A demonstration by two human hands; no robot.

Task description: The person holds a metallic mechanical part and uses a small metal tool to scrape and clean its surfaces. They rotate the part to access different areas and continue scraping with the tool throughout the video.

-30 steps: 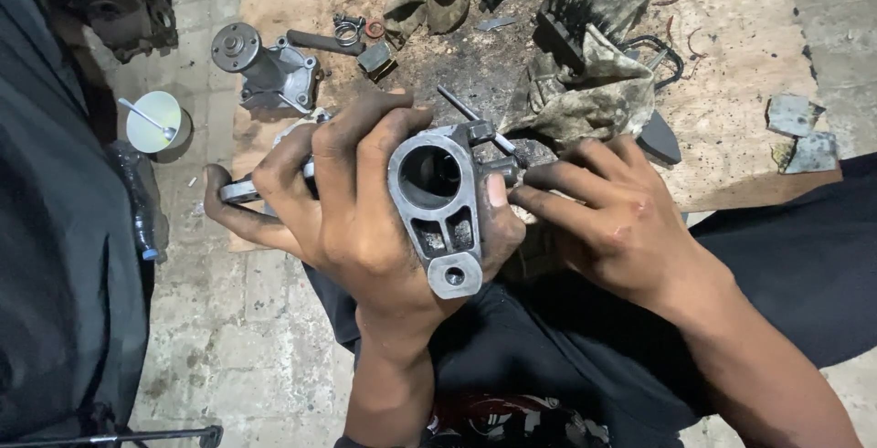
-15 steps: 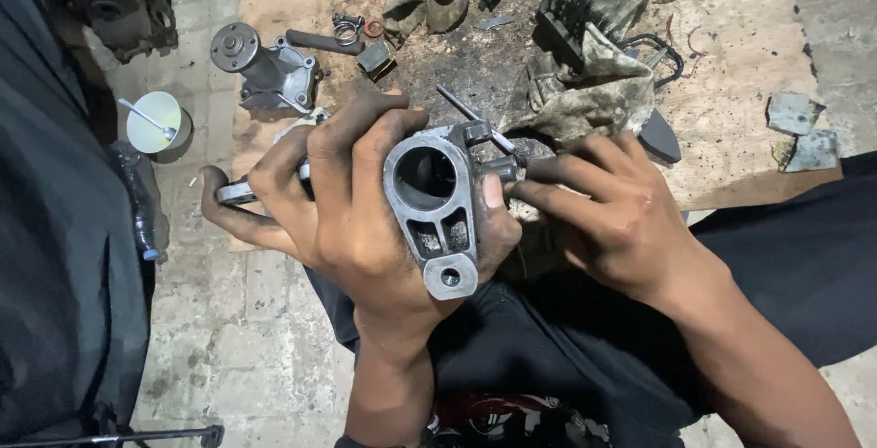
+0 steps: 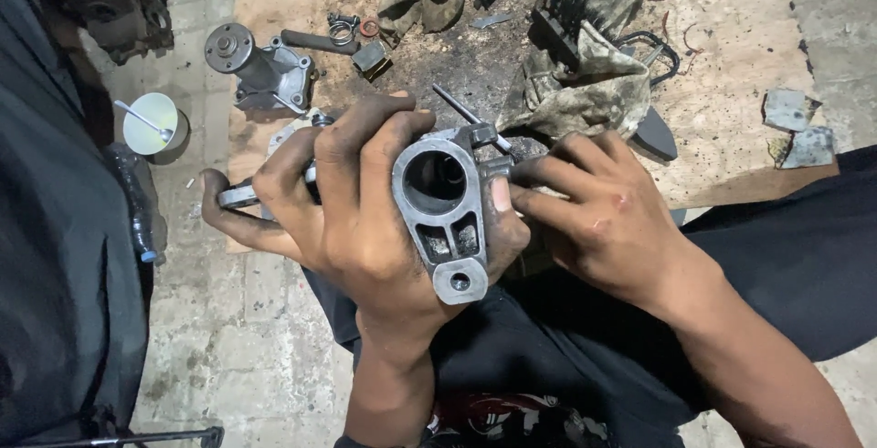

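The left hand [image 3: 352, 220] is gripping a grey cast-aluminium housing [image 3: 445, 215] up in front of the body, fingers curled tight over its top edge and thumb pressing along its right flank, so the round bore and the small bolt eye at the bottom are facing the camera. The right hand [image 3: 598, 215] is closing in from the right, its fingertips pinched narrow against the housing's upper right corner, where a thin metal rod [image 3: 470, 119], perhaps a pick or a small screwdriver, is sticking up and away from the knuckles; whether the right hand is actually holding that rod or only steadying the fitting beside it cannot be told. Behind the left palm a flat metal piece [image 3: 239, 195] is poking out to the left. The step in hand appears to be working a small part at the housing's corner, prying or scraping; the next move probably calls for a firm brace from the left hand and fine, controlled pressure from the right. Beyond the hands, a water pump [image 3: 260, 69], a stiff black brush [image 3: 562, 14] and a dirty rag [image 3: 585, 92] are lying on a plywood board [image 3: 731, 64].
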